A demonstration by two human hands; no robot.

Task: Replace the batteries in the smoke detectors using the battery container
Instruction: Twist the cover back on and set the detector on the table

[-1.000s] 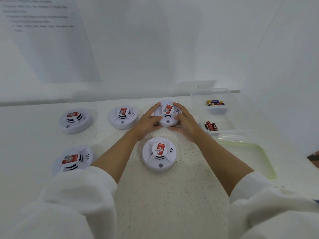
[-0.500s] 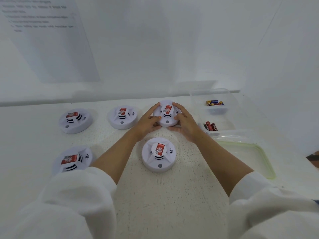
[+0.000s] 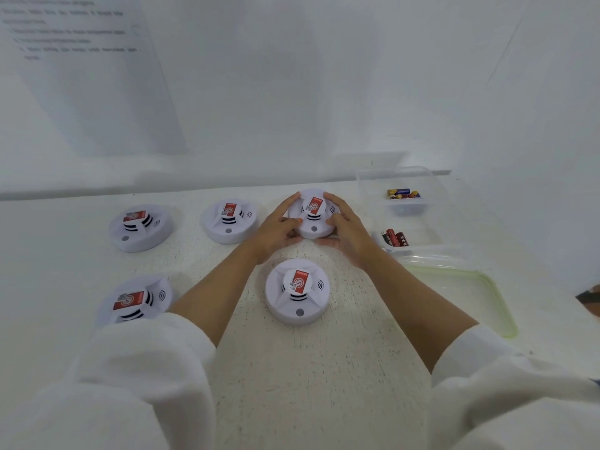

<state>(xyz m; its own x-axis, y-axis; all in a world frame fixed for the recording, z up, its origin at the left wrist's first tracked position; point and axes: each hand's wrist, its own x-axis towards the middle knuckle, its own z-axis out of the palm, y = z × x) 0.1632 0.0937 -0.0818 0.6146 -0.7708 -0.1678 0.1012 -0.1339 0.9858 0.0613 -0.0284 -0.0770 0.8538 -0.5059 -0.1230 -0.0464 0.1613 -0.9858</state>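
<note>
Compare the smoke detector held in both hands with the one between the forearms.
The far detector is gripped at its rim by the left hand and the right hand; the near detector is untouched. The far detector lies farther back, close to the battery container; the near detector lies closer to the person. Both are round and white, with a red label on top.

Bright, even, cool-white light; faint soft shadows beside each detector [image 3: 297,292]. Wide-angle bending stretches the sleeves [image 3: 130,384] at 7 and 5 o'clock. Paper [image 3: 81,76] at 11 o'clock is blurred (print unreadable).
</note>
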